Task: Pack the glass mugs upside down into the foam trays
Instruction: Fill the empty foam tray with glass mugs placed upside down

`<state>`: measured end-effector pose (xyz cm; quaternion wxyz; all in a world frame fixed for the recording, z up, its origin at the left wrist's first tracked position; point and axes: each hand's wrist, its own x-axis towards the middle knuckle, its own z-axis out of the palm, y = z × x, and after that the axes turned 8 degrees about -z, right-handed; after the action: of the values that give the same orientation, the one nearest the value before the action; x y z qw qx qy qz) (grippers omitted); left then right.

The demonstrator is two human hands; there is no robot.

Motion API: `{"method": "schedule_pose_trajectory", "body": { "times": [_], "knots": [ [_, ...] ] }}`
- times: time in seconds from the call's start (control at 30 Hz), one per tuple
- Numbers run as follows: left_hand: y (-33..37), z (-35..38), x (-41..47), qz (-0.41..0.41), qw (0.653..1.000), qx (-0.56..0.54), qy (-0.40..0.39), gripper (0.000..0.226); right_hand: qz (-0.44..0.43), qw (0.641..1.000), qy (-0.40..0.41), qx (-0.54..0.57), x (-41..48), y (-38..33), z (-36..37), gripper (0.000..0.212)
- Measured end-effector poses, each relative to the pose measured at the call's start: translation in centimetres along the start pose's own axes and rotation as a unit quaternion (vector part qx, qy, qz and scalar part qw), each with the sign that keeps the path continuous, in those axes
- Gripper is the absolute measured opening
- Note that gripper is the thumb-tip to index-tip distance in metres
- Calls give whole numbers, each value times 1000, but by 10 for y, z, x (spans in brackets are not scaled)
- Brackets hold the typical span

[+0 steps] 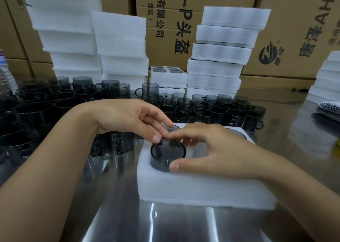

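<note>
A white foam tray [193, 188] lies on the steel table in front of me. A smoky grey glass mug [166, 154] sits upside down in its near-left pocket, base up, partly sunk in. My right hand [211, 149] holds this mug, thumb on its near side and forefinger on its far rim. My left hand [132, 118] reaches from the left, its fingertips touching the mug's far-left edge. Other pockets of the tray lie behind my hands and are mostly hidden.
Several loose grey mugs [211, 111] stand in rows behind the tray and more [46, 102] crowd the left side. Stacks of foam trays [220, 54] and cardboard boxes [285, 30] line the back. A plastic bottle [5, 72] stands far left.
</note>
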<state>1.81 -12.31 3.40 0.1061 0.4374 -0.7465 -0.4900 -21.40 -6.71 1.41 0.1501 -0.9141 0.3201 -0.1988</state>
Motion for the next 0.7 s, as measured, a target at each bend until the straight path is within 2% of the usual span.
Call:
{"method": "schedule_pose_trajectory", "body": {
  "times": [0.1, 0.23, 0.3, 0.43, 0.53, 0.63, 0.7],
  "knots": [
    [1, 3, 0, -22, 999, 39, 12, 47, -9, 1000, -11, -9, 0, -1, 2, 57],
    [4, 5, -2, -37, 997, 63, 6, 51, 17, 999, 29, 21, 1, 2, 2, 54],
    [4, 6, -2, -43, 997, 72, 2, 53, 24, 999, 30, 7, 1, 3, 3, 43],
    [5, 7, -2, -53, 995, 90, 4, 52, 8, 1000, 15, -25, 1, 4, 3, 53],
    [6, 8, -1, -49, 995, 89, 7, 50, -12, 999, 15, -49, 1, 4, 2, 47],
    [7, 14, 5, -31, 995, 87, 48, 40, -25, 998, 3, -57, -1, 5, 0, 43],
    [9, 24, 15, 3, 992, 58, 114, 29, -32, 999, -5, -14, -2, 8, -9, 36]
  ]
}}
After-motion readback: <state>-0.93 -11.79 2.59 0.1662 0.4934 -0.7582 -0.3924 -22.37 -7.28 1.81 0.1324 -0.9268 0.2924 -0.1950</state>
